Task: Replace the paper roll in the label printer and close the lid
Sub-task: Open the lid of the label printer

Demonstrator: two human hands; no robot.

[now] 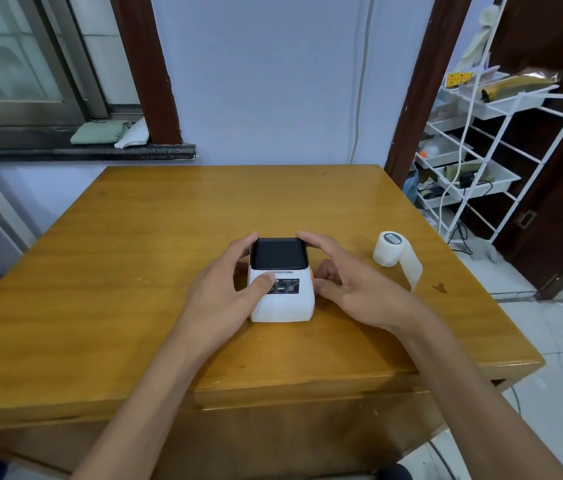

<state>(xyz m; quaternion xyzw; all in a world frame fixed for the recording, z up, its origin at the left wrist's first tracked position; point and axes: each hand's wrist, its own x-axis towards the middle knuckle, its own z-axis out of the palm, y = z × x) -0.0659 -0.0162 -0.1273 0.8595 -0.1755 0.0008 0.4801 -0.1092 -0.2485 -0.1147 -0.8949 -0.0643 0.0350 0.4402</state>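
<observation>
A small white label printer (285, 304) with a black lid stands in the middle of the wooden table (134, 271), lid down. My left hand (224, 282) grips its left side, thumb on the white front label, fingers curled over the lid's far left corner. My right hand (346, 275) holds the right side, index finger on the lid's far right corner, other fingers beside an orange tab. A white paper roll (389, 252) lies on the table to the right, with a strip of paper trailing toward the table edge.
A white wire rack (501, 133) with trays and cables stands to the right of the table by a dark door. A window sill with folded cloths (107, 133) runs behind on the left. The wall is just beyond the table's far edge.
</observation>
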